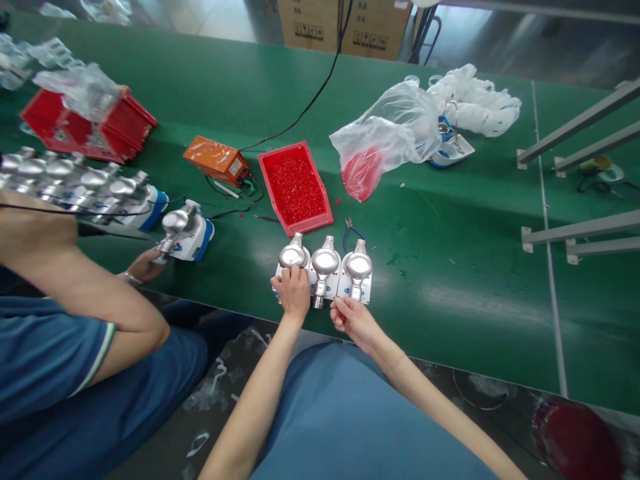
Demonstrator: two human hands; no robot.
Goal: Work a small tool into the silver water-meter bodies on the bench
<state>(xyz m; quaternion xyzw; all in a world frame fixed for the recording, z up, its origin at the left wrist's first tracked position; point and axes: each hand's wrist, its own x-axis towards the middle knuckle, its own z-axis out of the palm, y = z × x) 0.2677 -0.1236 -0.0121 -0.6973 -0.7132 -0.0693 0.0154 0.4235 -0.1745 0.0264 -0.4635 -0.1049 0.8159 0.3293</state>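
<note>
In the head view, the left hand [294, 291] curls over the left silver-domed unit [293, 255] at its twelve o'clock, grasp unclear but best kept steady, while the right hand [354, 320], fingertips drawn together around something or nothing, I cannot tell, has the right unit [358, 265] at twelve.

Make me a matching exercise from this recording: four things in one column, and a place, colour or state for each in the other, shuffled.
1. Wearer's left hand
2. Orange box
3. Pliers
4. Tray

A. Holding many small red bits
B. At the leftmost unit in the row of three
C. Blue-handled
D. Left of the tray in the picture

Pairs: 1-B, 2-D, 3-C, 4-A
</note>
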